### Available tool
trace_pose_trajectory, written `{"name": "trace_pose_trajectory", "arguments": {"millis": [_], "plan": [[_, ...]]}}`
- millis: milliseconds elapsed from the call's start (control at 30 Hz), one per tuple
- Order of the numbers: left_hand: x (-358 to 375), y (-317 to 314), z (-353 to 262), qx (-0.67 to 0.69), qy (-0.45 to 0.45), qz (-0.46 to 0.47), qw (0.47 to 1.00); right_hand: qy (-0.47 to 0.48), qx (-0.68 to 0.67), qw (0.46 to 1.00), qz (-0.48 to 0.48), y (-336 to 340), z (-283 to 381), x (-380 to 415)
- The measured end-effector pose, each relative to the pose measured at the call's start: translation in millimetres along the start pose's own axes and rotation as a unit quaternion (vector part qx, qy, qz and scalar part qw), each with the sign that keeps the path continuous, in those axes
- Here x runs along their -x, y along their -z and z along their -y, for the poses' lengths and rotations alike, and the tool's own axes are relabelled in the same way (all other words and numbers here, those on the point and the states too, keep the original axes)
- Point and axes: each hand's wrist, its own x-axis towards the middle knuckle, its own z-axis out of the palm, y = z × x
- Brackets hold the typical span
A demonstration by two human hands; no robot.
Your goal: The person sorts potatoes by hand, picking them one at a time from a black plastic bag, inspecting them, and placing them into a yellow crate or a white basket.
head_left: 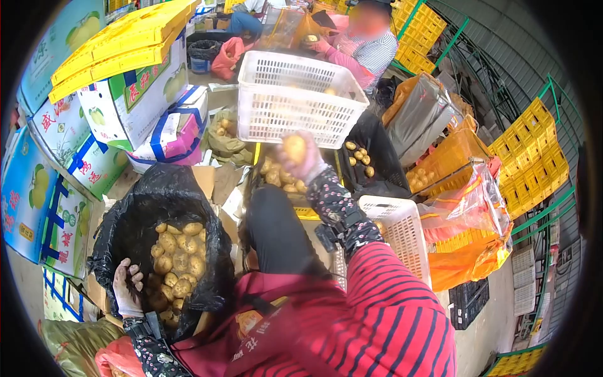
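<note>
My right hand (pixel 304 157), gloved and somewhat blurred, holds a potato (pixel 294 148) in front of the white perforated crate (pixel 301 113). Below that hand, more potatoes (pixel 276 173) lie in a container with a yellow edge. My left hand (pixel 128 286), also gloved, rests at the left inner side of a black plastic-lined container (pixel 166 188), its fingers bent and nothing visible in them. Many potatoes (pixel 182 261) are heaped inside that liner, just right of the left hand.
Printed cartons (pixel 135 103) with a yellow crate (pixel 125 50) on top stand at the left. Across from me sits a person (pixel 370 50) holding a potato. A second white crate (pixel 402 232), orange bags (pixel 465 270) and yellow crates (pixel 527 157) are at the right.
</note>
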Motion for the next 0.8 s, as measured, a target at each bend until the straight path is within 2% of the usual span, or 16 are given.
{"name": "trace_pose_trajectory", "arguments": {"millis": [100, 167, 267, 300, 333, 367, 400, 433, 467, 533, 567, 600, 633, 667, 733, 800], "plan": [[-1, 8, 2, -0.004, 0.003, 0.007, 1.0, 0.071, 0.01, 0.993, -0.098, 32, 10, 12], [1, 10, 6, -0.001, -0.008, -0.02, 1.0, 0.12, 0.007, 0.976, -0.183, 46, 6, 11], [0, 9, 0, -0.018, -0.023, -0.022, 0.999, 0.08, -0.08, 0.958, -0.262, 80, 10, 4], [1, 10, -1, -0.023, -0.027, -0.022, 0.999, 0.176, 0.253, 0.896, -0.321, 84, 12, 11], [6, 13, -2, -0.026, -0.032, -0.032, 0.999, 0.25, 0.558, 0.721, -0.326, 87, 11, 20], [12, 6, -7, -0.031, -0.036, -0.032, 0.998, 0.3, 0.791, 0.46, -0.27, 92, 10, 25], [18, -6, -13, -0.036, -0.039, -0.042, 0.998, 0.212, 0.656, 0.68, -0.251, 123, 22, 4], [26, -17, -17, -0.019, -0.051, -0.062, 0.997, 0.158, 0.302, 0.902, -0.264, 155, 34, -17], [26, -11, -17, -0.001, -0.063, -0.046, 0.997, 0.111, 0.049, 0.933, -0.339, 186, 45, -37], [23, -6, -21, 0.012, -0.069, -0.088, 0.994, 0.166, 0.106, 0.946, -0.257, 134, 46, -34], [26, -10, -27, 0.006, -0.072, -0.102, 0.992, 0.154, 0.126, 0.948, -0.248, 119, 47, -49], [23, -3, -25, 0.019, -0.081, -0.112, 0.99, 0.178, 0.334, 0.903, -0.205, 120, 47, -75], [21, -1, -26, 0.038, -0.088, -0.11, 0.989, 0.221, 0.516, 0.809, -0.178, 124, 47, -103], [17, 6, -26, 0.046, -0.096, -0.098, 0.989, 0.221, 0.55, 0.793, -0.141, 95, 34, -115], [19, 6, -28, 0.05, -0.116, -0.092, 0.988, 0.115, 0.504, 0.855, -0.039, 6, -20, -123], [22, 2, -34, 0.05, -0.123, -0.106, 0.985, 0.014, 0.53, 0.844, 0.078, -69, -90, -128]]}}
